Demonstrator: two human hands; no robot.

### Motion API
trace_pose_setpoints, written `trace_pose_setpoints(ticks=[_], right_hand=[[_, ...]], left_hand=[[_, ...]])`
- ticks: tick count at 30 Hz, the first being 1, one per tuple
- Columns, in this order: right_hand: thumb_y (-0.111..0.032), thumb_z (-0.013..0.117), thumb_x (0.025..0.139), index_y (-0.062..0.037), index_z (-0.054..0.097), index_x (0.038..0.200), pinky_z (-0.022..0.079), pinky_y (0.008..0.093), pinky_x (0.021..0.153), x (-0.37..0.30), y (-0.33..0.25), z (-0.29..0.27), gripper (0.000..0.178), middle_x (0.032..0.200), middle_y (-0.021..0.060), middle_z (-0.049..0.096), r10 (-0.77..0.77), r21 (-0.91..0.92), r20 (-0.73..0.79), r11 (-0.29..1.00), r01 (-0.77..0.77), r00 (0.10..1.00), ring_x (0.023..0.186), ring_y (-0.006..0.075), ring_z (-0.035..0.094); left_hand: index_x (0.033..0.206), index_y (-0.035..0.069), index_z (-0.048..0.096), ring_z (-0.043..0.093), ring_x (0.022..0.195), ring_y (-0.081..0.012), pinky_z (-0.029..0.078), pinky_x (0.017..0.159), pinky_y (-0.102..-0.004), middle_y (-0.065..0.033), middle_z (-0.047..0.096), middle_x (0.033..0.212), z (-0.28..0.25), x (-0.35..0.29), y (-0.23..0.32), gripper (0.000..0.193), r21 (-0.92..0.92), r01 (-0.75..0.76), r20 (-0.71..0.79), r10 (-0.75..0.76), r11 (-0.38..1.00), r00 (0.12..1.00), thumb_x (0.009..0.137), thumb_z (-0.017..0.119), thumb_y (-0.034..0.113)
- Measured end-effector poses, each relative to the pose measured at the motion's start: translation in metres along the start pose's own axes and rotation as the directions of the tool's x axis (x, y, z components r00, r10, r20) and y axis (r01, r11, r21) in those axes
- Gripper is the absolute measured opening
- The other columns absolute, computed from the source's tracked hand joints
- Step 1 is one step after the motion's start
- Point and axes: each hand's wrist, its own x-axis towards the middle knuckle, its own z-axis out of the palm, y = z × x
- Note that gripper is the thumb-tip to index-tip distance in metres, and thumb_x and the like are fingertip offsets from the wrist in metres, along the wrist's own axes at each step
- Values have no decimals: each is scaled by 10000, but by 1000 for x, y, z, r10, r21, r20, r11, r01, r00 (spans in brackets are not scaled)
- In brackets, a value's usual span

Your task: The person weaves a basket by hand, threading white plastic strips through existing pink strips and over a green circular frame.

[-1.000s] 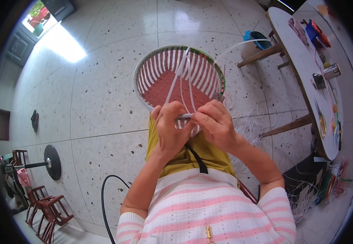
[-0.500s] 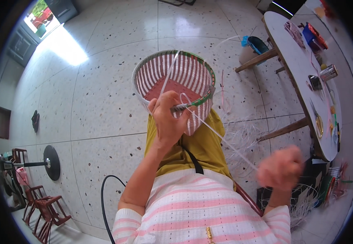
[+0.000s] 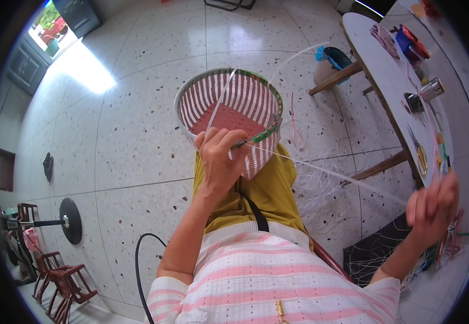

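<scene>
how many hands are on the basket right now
1. The left hand grips the near rim of the red and white woven basket. The right hand is off to the side, away from it, drawing a white strip taut from the rim.

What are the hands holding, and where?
Left hand grips the basket at its near rim. Right hand pulls the white strip by its far end.

Bright daylight enters from the doorway (image 3: 56, 27) at upper left, leaving a white glare patch on the floor (image 3: 137, 135). Fisheye bending curves tile lines; black vignette rings the edges. The right hand (image 3: 431, 205) is motion-blurred.
</scene>
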Motion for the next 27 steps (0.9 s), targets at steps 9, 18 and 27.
trace_pose_setpoints(ticks=[9,18,27], right_hand=[[-185,583,1016,-27,589,1173,606,302,587,125,81,-29,223,784,49,553,132,122,-23,984,-129,991,510,74,535],[-93,487,1037,94,570,1180,575,381,982,154,179,41,249,1014,136,651,422,587,36,725,-361,906,966,242,690],[51,555,896,48,713,907,545,254,651,132,205,124,159,984,94,685,244,-141,346,968,-207,906,732,130,648]], left_hand=[[941,86,729,576,784,-209,346,826,-362,-25,655,789,-19,-2,-11,194,-133,-52,137,71,990,988,754,776,113],[826,101,722,563,764,-173,321,883,-348,3,670,758,-36,-10,-10,99,-163,161,182,-130,973,975,764,795,125],[907,111,726,585,866,-193,320,921,-370,14,664,837,-43,-18,0,241,-81,58,293,-32,995,955,693,825,162]])
